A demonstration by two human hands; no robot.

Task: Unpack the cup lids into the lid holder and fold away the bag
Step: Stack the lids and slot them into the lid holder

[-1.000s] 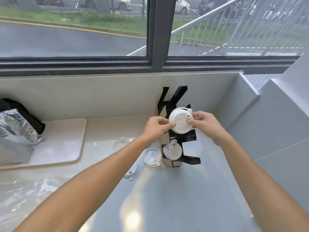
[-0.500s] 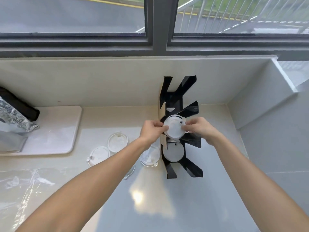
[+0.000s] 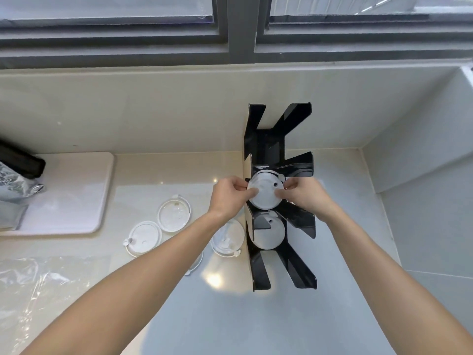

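Observation:
A black lid holder with slanted arms stands on the counter by the back wall. My left hand and my right hand both pinch a white cup lid at the holder's middle slot. Another white lid sits in the slot below. Three loose lids lie on the counter left of the holder: one, one and one partly under my left forearm. The clear plastic bag lies flat at the lower left.
A white mat lies at the left with a foil pouch and a black object on it. A wall rises behind the holder under the window. A grey side wall closes the right.
The camera has tilted further down. Both hands have brought the lid lower, from in front of the holder into its middle slot.

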